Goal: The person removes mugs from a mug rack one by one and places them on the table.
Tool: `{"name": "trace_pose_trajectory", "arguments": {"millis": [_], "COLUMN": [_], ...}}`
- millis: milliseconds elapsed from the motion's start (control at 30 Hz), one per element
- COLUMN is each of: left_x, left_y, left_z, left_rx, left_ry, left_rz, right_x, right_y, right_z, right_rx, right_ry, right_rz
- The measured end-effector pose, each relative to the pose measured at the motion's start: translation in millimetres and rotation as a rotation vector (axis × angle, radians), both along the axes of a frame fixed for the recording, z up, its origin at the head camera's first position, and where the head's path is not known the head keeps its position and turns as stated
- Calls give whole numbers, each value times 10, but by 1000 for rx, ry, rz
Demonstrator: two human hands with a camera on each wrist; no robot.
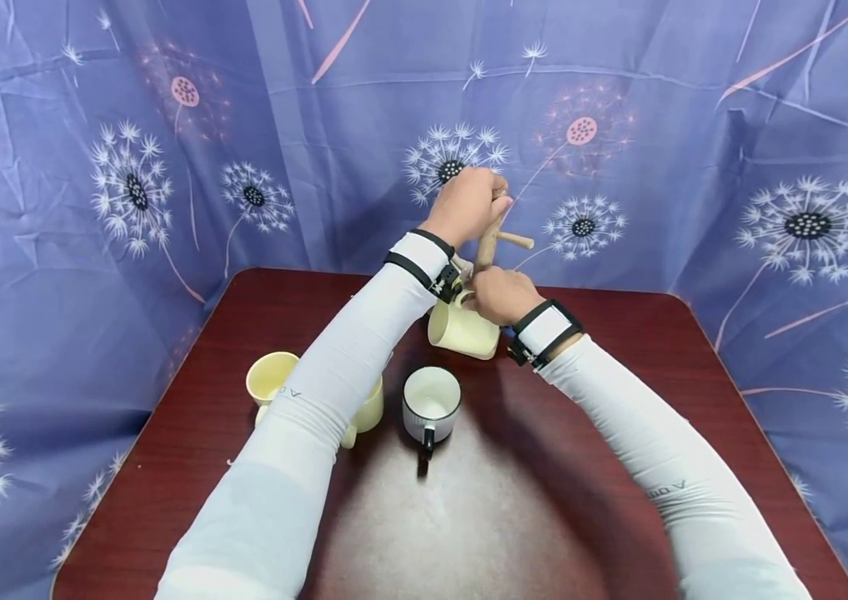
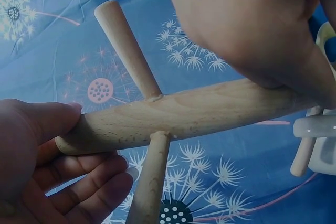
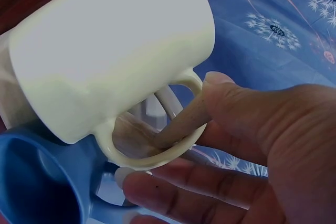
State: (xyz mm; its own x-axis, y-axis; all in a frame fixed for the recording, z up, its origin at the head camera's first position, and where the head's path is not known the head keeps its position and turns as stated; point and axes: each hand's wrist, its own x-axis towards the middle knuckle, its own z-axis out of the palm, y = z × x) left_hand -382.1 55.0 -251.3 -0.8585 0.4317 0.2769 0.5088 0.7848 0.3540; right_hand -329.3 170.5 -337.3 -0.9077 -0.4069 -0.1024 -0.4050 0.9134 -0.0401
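Note:
A wooden mug tree (image 1: pixel 487 246) with side pegs stands at the table's back edge. My left hand (image 1: pixel 464 204) holds the top of its post (image 2: pixel 178 111), thumb on one side and fingers on the other. Lower down, my right hand (image 1: pixel 502 296) pinches the end of a peg (image 3: pixel 184 124). This peg passes through the handle of a cream mug (image 3: pixel 113 51), which hangs on its side; fingertips are right at the handle's lower edge. A blue mug (image 3: pixel 39 182) shows beneath it. Part of a whitish mug (image 2: pixel 323 150) hangs by another peg.
A white mug (image 1: pixel 431 404) with a black handle stands mid-table. Left of it are two pale yellow mugs (image 1: pixel 271 371), one mostly hidden behind my left sleeve. A blue dandelion-patterned curtain (image 1: pixel 363 167) surrounds the dark red table (image 1: pixel 191 400).

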Motion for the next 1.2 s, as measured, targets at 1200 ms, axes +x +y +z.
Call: {"name": "trace_pose_trajectory", "arguments": {"millis": [1200], "left_x": [-42], "left_y": [-19], "left_z": [-18], "left_rx": [26], "left_ry": [25], "left_rz": [-21], "right_x": [-52], "right_y": [37], "right_z": [-81], "right_rx": [-196], "right_ry": [156], "right_rz": [99]}}
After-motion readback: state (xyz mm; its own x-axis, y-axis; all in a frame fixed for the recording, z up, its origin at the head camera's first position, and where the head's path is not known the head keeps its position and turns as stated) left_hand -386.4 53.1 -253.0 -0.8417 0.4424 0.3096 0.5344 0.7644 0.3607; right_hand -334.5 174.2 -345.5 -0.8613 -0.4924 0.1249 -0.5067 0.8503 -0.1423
